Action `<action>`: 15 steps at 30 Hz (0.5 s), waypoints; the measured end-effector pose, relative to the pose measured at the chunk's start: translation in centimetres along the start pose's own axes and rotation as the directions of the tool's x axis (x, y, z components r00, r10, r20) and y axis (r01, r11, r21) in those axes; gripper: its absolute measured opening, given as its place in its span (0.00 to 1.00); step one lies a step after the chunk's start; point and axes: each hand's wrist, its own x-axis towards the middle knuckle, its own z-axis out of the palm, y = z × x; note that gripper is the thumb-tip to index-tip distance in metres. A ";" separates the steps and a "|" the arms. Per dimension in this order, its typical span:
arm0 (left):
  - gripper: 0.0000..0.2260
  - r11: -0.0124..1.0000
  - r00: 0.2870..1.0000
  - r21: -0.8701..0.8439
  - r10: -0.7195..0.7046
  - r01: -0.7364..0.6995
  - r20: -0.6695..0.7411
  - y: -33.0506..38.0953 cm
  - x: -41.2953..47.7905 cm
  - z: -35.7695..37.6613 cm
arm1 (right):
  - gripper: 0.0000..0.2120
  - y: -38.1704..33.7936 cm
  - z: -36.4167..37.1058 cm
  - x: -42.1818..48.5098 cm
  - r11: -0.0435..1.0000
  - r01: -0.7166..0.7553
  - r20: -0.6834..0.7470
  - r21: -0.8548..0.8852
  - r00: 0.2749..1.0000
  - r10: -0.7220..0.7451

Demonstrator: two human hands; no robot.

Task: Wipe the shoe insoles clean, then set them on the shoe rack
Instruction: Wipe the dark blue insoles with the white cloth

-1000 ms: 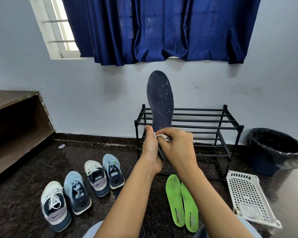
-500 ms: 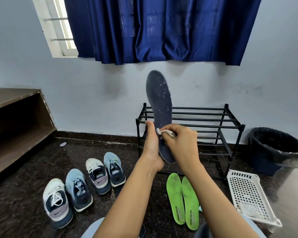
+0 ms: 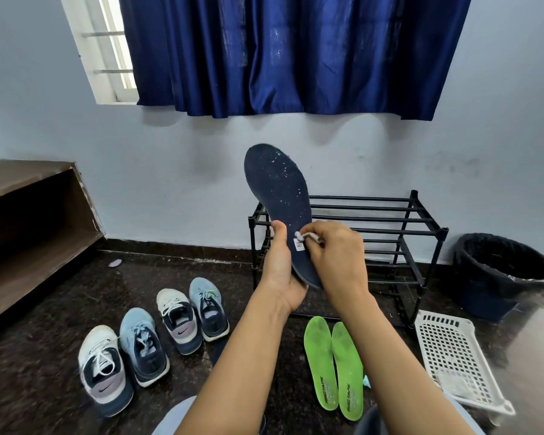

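A dark navy insole [image 3: 280, 189] speckled with white flecks stands upright in front of me. My left hand [image 3: 280, 268] grips its heel end from the left and below. My right hand [image 3: 336, 259] pinches a small white cloth [image 3: 305, 237] against the insole's lower middle, beside a white label. Two green insoles [image 3: 333, 365] lie side by side on the dark floor below my arms. The black metal shoe rack [image 3: 390, 233] stands behind my hands against the wall, its shelves bare.
Two pairs of sneakers [image 3: 151, 340] sit on the floor at left. A white perforated basket [image 3: 453, 359] lies at right, with a black-lined bin [image 3: 503, 271] behind it. A brown wooden shelf [image 3: 29, 233] runs along the left wall.
The insole has tilted so its toe leans left, and more of its face shows. My right hand with the cloth has shifted slightly up the insole.
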 end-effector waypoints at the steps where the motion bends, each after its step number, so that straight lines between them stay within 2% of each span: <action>1: 0.28 1.000 1.000 -0.016 0.007 -0.007 0.008 0.1 0.0 0.1 | 0.06 0.1 0.1 0.1 1.000 0.016 -0.025 -0.016 1.000 -0.016; 4: 0.29 1.000 1.000 -0.014 0.014 -0.014 0.025 0.7 0.0 -0.1 | 0.06 -0.1 -0.2 -0.2 0.999 0.032 -0.027 0.009 0.999 -0.032; 8: 0.29 0.997 0.999 -0.069 0.032 -0.030 0.024 1.5 0.4 -0.5 | 0.08 -0.2 -1.0 -1.1 0.992 -0.083 0.225 0.097 0.972 0.059; 9: 0.29 0.995 0.999 -0.084 0.047 -0.045 0.022 1.7 0.5 -0.6 | 0.08 -0.2 -1.0 -1.2 0.990 -0.086 0.248 0.108 0.967 0.057; 11: 0.30 0.996 0.998 -0.072 0.060 -0.059 0.009 1.8 0.4 -0.7 | 0.08 -0.3 -0.8 -1.1 0.991 -0.066 0.206 0.120 0.978 0.040; 15: 0.31 0.999 0.999 -0.028 0.038 -0.038 0.021 1.2 -0.2 -0.5 | 0.07 -0.1 0.0 -0.2 0.999 0.001 -0.022 0.048 1.000 0.000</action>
